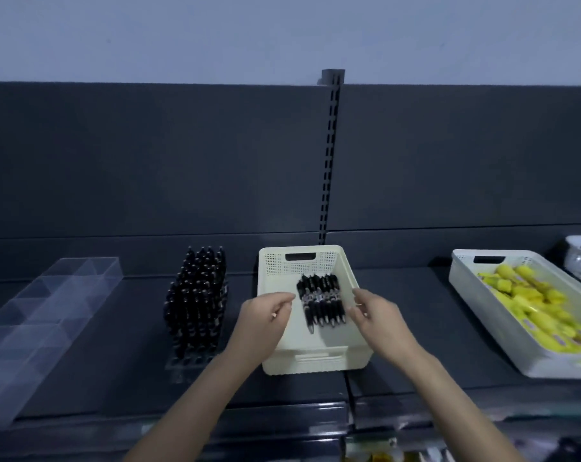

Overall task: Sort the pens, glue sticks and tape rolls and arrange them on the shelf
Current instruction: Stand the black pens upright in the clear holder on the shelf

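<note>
Just left of the left hand [266, 315], upright pens [196, 301] stand packed in a clear holder [186, 361], with a clear divided tray [49, 311] farther left. Well right of the right hand [375, 315] sits a white basket [502, 345] of yellow glue sticks [535, 305]. Both hands hover over the cream basket [315, 360] on the shelf [116, 361], fingers loosely curled, holding nothing; between them a row of black pens [320, 301] lies in the basket
</note>
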